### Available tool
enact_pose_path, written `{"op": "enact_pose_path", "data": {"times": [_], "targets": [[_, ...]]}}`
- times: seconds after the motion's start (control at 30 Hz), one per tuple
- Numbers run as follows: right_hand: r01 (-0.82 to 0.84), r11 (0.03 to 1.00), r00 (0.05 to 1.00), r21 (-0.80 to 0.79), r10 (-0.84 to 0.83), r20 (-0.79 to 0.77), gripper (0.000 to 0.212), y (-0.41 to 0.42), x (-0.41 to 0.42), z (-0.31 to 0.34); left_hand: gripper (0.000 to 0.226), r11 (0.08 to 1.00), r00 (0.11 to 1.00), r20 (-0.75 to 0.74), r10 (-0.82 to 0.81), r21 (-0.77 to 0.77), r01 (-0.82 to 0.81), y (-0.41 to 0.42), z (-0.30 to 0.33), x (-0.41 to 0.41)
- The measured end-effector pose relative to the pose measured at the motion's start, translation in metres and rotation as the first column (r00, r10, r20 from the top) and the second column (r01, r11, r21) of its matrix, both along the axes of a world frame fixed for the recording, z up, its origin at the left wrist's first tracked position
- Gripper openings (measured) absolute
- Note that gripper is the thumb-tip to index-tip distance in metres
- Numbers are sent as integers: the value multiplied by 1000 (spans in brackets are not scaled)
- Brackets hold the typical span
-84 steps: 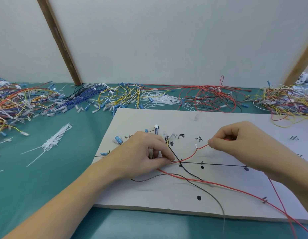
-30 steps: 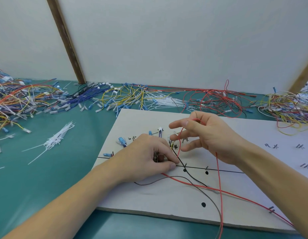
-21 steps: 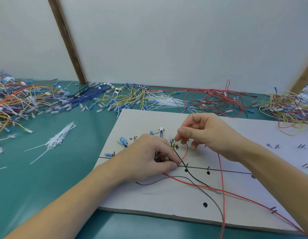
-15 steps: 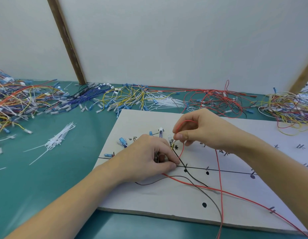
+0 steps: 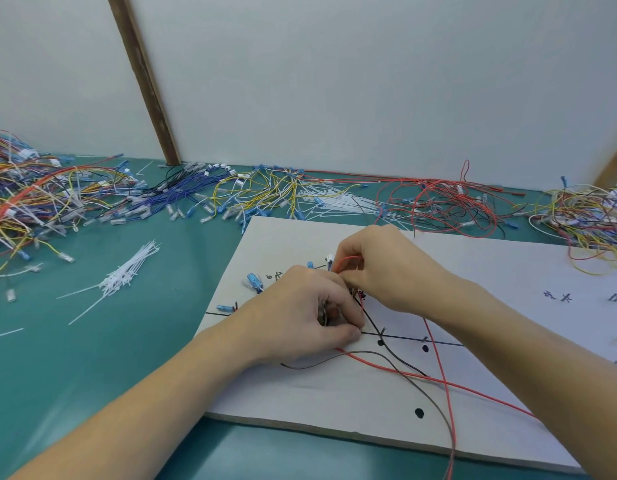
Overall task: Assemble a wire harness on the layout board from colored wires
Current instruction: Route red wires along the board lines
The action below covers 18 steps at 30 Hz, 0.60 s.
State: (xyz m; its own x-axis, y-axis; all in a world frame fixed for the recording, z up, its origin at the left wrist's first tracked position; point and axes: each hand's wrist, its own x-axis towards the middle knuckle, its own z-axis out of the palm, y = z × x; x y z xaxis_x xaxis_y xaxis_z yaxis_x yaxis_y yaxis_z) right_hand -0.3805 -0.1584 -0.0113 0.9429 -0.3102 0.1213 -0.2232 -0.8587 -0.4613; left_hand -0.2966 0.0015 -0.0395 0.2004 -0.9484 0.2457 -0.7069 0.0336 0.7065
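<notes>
The white layout board (image 5: 352,403) lies on the green table, marked with black lines, dots and writing. My left hand (image 5: 300,317) rests on the board's left part, its thumb and fingers pinching wires down at a junction of the black line. My right hand (image 5: 383,268) sits just behind it, touching it, and pinches a small loop of a red wire (image 5: 438,362). That wire trails toward me across the board. A second red wire (image 5: 480,389) and a dark wire (image 5: 418,386) also run from under my left hand. Blue terminals (image 5: 253,281) lie on the board's left edge.
A bundle of white cable ties (image 5: 127,275) lies left of the board. Heaps of colored wires line the back: mixed ones (image 5: 30,202) at far left, blue and yellow ones (image 5: 231,195) in the middle, red ones (image 5: 445,206), and yellow ones (image 5: 587,220) at far right.
My right hand has carried the red wire's end leftward from the board's middle and closed up against my left hand, forming a small loop. My left hand has stayed pinned in place.
</notes>
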Motion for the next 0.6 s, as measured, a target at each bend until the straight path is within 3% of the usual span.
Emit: {"op": "enact_pose_path", "data": {"times": [0.27,0.43,0.6], "targets": [[41,996,993,-85,-31,115,16,21,-29,-1,11,996,996,34,83,-34,-82,-1,-1,-2],[-23,991,999,-131,26,23,21,34,-52,-11,35,971,971,100,218,-116,-207,0,2,-3],[68,994,998,-90,-68,9,29,48,-61,-16,31,979,974,117,192,-84,-183,0,2,0]]}}
